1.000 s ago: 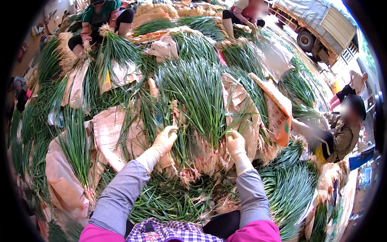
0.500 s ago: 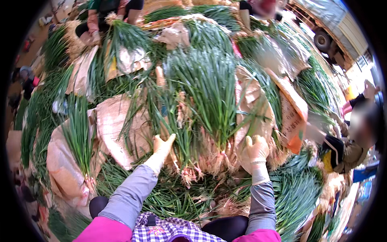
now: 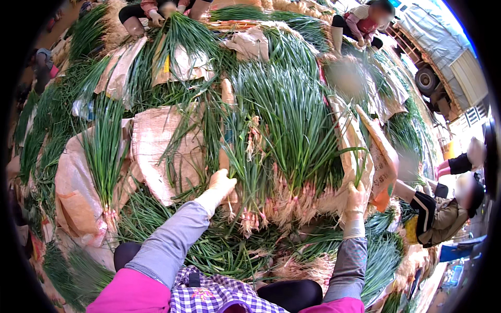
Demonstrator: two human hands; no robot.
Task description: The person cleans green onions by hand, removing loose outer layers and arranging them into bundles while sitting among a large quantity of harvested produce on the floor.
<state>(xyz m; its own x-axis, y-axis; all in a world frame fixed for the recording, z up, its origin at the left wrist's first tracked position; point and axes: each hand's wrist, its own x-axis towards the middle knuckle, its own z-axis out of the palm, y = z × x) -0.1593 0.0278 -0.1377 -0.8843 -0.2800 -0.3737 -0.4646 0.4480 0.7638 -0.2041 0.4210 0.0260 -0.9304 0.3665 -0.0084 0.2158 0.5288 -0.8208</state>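
A large bunch of green onions [image 3: 292, 125] lies in front of me, its pale, rooty ends toward me, on a tan woven sack [image 3: 350, 141]. My left hand [image 3: 222, 183], in a pale glove, is closed at the sack's rolled left edge [image 3: 226, 112]. My right hand [image 3: 356, 198], gloved too, is closed at the sack's near right side, with a few green leaves rising just above its fingers. A small cluster of onions with pink bulbs [image 3: 249, 219] sits between the hands, nearer the left. What lies inside each fist is partly hidden.
Another onion bunch [image 3: 104, 161] lies on a sack [image 3: 78, 203] at left. A flat sack [image 3: 164, 151] is beside my left hand. Loose leaves [image 3: 224, 261] cover the ground before my knees. Co-workers sit at far left, far right and right [image 3: 443, 214]. A truck [image 3: 438, 57] stands beyond.
My left hand has moved slightly right and closed at the sack edge. My right hand has moved right and a little down, with the sack's right side shifted outward. The whole view has shifted somewhat.
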